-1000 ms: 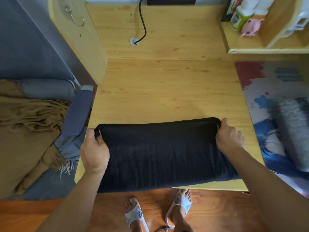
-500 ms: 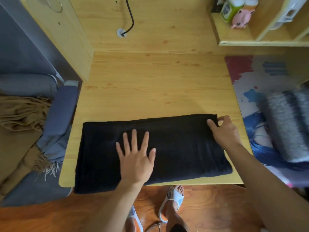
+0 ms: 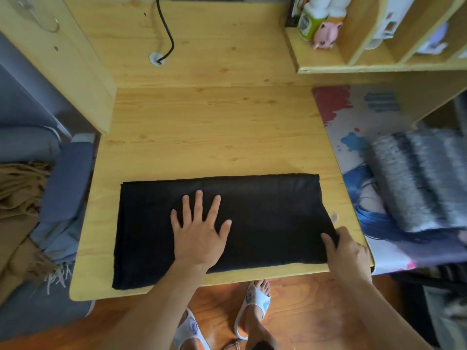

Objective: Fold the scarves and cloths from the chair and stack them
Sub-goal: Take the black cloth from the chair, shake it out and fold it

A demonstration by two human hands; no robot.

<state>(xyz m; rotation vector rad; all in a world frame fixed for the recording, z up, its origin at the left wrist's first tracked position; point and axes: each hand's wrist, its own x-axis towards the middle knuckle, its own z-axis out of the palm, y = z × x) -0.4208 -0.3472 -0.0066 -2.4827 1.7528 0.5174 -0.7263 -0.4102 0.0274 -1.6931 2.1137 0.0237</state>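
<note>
A black cloth (image 3: 267, 213), folded into a wide rectangle, lies along the front of the wooden desk (image 3: 212, 127). My left hand (image 3: 199, 228) presses flat on its middle with fingers spread. My right hand (image 3: 346, 251) grips the cloth's right edge near the front corner, fingers curled round it. A folded grey striped scarf (image 3: 419, 180) lies on the colourful desk mat (image 3: 353, 127) to the right. On the chair (image 3: 63, 183) to the left lie a tan fringed scarf (image 3: 17, 198) and a blue-grey cloth (image 3: 60, 238).
A raised shelf (image 3: 379, 68) at the back right holds a green bottle (image 3: 309, 22) and a pink pig figure (image 3: 326, 34). A black cable (image 3: 166, 29) runs into a grommet at the back. A wooden side panel (image 3: 65, 61) borders the desk's left.
The cloth was folded over and laid flat. My left hand let go of its left end and now presses its middle. My right hand slid down the right edge toward the front corner.
</note>
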